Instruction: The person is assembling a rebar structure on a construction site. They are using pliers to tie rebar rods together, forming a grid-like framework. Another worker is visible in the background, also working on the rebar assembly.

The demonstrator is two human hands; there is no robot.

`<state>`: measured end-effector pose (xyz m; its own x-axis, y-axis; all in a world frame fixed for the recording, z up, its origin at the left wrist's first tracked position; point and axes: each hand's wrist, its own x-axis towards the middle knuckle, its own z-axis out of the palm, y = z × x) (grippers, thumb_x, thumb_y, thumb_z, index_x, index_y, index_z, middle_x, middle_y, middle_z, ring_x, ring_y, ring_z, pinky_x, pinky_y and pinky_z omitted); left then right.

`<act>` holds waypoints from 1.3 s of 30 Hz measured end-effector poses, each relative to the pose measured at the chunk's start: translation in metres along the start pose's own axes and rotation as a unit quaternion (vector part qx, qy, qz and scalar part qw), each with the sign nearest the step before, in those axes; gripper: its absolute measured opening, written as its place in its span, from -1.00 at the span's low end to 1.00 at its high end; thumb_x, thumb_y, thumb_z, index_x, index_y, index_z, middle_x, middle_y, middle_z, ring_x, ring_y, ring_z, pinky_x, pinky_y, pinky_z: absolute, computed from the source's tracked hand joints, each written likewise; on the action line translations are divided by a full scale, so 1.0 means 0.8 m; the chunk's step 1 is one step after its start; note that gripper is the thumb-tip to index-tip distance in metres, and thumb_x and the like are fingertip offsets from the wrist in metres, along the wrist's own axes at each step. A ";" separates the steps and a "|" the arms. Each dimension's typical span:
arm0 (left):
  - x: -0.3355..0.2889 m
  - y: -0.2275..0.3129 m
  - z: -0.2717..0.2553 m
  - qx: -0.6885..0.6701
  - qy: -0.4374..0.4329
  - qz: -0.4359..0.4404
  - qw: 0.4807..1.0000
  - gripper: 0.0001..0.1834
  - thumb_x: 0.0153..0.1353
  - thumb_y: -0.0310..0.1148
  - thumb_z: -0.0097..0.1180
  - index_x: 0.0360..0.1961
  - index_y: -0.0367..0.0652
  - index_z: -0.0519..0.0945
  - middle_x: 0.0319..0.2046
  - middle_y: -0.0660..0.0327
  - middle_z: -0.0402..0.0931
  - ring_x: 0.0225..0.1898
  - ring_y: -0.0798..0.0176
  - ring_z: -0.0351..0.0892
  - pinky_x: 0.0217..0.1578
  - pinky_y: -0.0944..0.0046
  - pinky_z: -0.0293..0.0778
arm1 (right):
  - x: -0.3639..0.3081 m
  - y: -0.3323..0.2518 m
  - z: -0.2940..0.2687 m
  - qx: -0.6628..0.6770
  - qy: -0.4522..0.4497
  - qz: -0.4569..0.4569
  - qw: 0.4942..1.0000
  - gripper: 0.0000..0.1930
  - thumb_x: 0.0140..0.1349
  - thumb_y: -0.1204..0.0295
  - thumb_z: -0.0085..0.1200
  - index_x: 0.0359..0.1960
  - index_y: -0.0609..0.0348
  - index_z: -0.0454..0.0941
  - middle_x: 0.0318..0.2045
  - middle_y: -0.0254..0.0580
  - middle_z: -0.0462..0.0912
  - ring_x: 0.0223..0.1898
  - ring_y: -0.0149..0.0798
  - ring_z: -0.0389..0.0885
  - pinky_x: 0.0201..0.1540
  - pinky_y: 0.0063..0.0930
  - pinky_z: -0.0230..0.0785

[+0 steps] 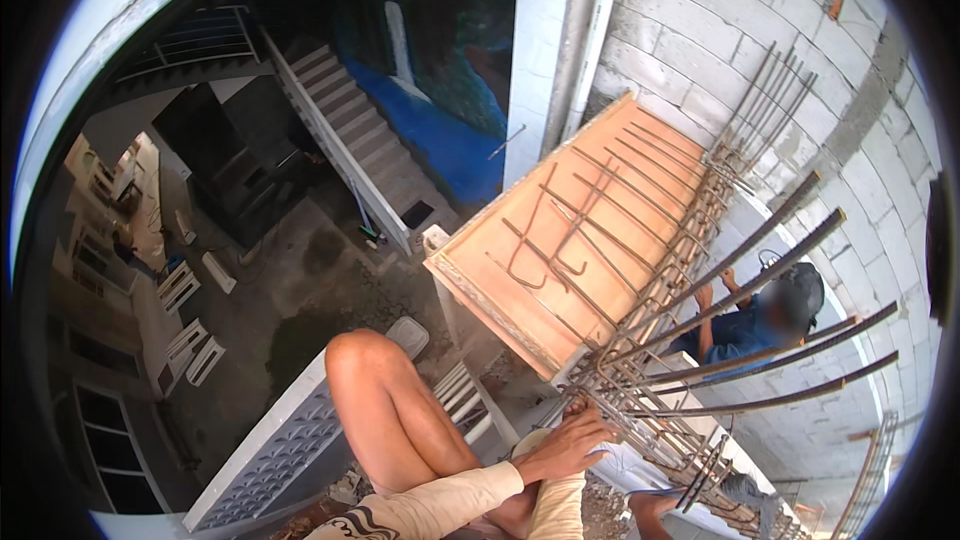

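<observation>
The left hand is clamped on the rebar cage; the right hand's closure cannot be told (hidden). Losing hold risks a fall to the courtyard below the cage.

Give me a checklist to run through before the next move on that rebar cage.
1. Left hand in contact with the rebar cage: ok, it lies against the bars, but whether it grips them cannot be told.
2. Right hand placed: cannot tell, it is hidden behind the left hand.
3. Long bars clear of the co-worker: not ok, they cross right in front of that person.
4. Bent bars on the wooden panel tied down: cannot tell.
5. Safe footing: not ok, the bare knee sits above an open drop to the yard.
</observation>
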<state>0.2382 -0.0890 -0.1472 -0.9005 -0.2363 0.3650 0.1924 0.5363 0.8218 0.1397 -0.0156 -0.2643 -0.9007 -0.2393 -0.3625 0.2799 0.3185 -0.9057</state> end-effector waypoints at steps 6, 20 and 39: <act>0.002 -0.059 -0.029 -0.307 0.198 -0.439 0.821 -0.75 0.29 -0.28 0.19 -0.09 -0.18 0.63 -0.13 0.25 0.68 -0.10 0.32 0.59 -0.13 0.28 0.46 | -0.017 -0.006 0.054 0.352 -0.006 0.188 0.917 -0.74 0.42 0.31 0.01 -0.04 0.22 0.59 -0.38 -0.16 0.69 -0.42 -0.19 0.66 -0.31 -0.27 0.50; 0.017 -0.134 0.030 -0.518 0.060 -0.617 0.589 -0.35 0.48 0.07 -0.19 0.19 -0.38 0.45 0.00 0.00 0.66 -0.20 0.17 0.68 -0.26 0.29 0.48 | -0.108 -0.075 -0.236 -0.046 0.186 -0.108 0.976 -0.82 0.38 0.39 0.13 -0.23 0.30 0.59 -0.48 -0.28 0.64 -0.50 -0.46 0.59 -0.46 -0.55 0.44; 0.033 -0.170 0.001 -0.579 -0.039 -0.662 0.474 -0.65 0.37 0.00 0.14 -0.34 -0.04 0.46 -0.58 0.37 0.46 -0.72 0.48 0.24 -0.70 0.46 0.15 | 0.016 0.029 -0.397 -0.443 0.269 0.007 0.855 -0.61 -0.07 0.55 0.16 -0.12 0.36 0.52 -0.09 0.21 0.53 -0.13 0.22 0.61 -0.08 -0.03 0.51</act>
<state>0.1880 -0.1676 -0.2501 -0.5331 0.3101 -0.7872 -0.5180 -0.8553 0.0139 0.0295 0.2801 -0.2200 -0.9887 0.1497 -0.0026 0.1439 0.9450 -0.2936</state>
